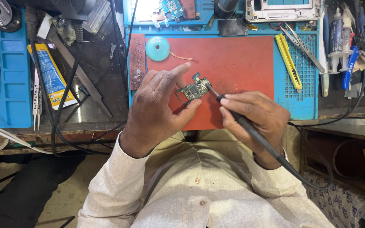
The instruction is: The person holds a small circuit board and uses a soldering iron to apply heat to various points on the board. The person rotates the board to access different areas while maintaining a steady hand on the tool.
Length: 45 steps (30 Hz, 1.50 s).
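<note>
A small dark green circuit board [195,88] lies over the red mat [241,63]. My left hand [159,107] steadies it, thumb at its lower edge and forefinger stretched above it. In my right hand [256,120] I grip a black soldering iron [233,114] like a pen. Its tip touches the board's right side. The iron's black cable [309,179] trails off to the lower right.
A round teal tin [157,48] sits at the mat's top left. A yellow utility knife [288,61] and tweezers [303,46] lie on the blue work mat [305,93]. A phone frame [284,10] rests at the top. Glue tube [51,76], cables and tools crowd the left.
</note>
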Each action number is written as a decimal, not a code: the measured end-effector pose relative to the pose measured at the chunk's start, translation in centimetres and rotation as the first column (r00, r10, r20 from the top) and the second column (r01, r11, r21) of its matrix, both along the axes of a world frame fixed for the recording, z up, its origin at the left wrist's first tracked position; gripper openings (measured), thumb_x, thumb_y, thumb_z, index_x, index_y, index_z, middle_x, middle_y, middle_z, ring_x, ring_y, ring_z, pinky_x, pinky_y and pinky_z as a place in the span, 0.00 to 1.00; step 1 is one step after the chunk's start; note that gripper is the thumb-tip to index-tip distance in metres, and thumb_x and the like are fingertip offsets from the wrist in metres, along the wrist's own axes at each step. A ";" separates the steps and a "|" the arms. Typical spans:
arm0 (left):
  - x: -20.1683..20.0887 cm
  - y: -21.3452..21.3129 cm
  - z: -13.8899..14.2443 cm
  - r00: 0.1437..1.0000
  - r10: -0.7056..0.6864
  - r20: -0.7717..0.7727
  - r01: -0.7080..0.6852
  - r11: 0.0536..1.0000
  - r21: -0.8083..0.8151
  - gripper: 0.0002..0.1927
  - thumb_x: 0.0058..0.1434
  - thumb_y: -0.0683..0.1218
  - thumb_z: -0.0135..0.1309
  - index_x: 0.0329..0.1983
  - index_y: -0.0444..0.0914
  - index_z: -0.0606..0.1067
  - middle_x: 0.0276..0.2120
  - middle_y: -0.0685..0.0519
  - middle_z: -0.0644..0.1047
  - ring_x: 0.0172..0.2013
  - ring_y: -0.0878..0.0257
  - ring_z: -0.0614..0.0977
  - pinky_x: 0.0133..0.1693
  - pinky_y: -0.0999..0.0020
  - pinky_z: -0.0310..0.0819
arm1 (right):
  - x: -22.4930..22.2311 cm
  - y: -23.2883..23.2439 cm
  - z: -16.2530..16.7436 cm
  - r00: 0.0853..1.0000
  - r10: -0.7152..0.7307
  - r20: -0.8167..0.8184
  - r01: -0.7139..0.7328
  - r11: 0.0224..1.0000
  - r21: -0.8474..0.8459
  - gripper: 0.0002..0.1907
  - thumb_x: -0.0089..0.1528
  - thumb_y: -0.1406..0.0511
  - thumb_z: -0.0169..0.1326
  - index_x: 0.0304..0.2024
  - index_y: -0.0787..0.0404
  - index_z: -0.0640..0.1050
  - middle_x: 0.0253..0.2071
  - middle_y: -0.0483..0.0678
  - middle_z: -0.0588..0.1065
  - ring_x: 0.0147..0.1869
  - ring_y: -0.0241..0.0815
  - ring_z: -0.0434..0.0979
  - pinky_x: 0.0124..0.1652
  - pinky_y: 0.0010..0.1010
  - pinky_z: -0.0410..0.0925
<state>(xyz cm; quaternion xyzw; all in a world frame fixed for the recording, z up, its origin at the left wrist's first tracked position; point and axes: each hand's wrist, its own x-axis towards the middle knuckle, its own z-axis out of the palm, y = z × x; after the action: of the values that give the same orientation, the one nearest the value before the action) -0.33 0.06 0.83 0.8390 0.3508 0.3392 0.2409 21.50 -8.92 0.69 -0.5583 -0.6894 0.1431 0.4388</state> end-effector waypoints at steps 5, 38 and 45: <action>0.1 0.0 0.0 1.000 -0.001 0.001 0.001 1.000 -0.003 0.35 0.56 0.46 0.70 0.65 0.36 0.69 0.40 0.51 0.77 0.44 0.53 0.78 0.51 0.57 0.73 | -0.1 0.1 0.1 1.000 0.010 0.023 -0.010 1.000 0.006 0.13 0.57 0.73 0.67 0.44 0.65 0.83 0.43 0.53 0.82 0.45 0.48 0.84 0.46 0.33 0.75; 0.0 0.0 -0.1 1.000 0.002 -0.001 -0.002 1.000 -0.009 0.35 0.56 0.46 0.70 0.65 0.36 0.70 0.41 0.51 0.77 0.44 0.53 0.78 0.51 0.58 0.73 | -0.3 0.4 0.0 0.999 0.003 0.043 -0.003 1.000 0.011 0.13 0.57 0.72 0.68 0.45 0.64 0.83 0.45 0.53 0.82 0.48 0.48 0.84 0.47 0.33 0.76; 0.0 0.0 0.0 1.000 0.003 -0.005 -0.003 1.000 -0.010 0.35 0.56 0.46 0.70 0.65 0.36 0.70 0.41 0.51 0.77 0.44 0.53 0.78 0.51 0.58 0.73 | -0.3 0.4 0.2 0.999 0.004 0.037 -0.004 1.000 0.002 0.13 0.58 0.73 0.67 0.45 0.64 0.83 0.45 0.53 0.82 0.49 0.48 0.84 0.49 0.33 0.76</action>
<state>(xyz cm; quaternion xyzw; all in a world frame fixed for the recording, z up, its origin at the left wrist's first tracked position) -0.29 0.04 0.81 0.8382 0.3542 0.3355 0.2436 21.21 -8.48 0.86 -0.5591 -0.6987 0.1328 0.4261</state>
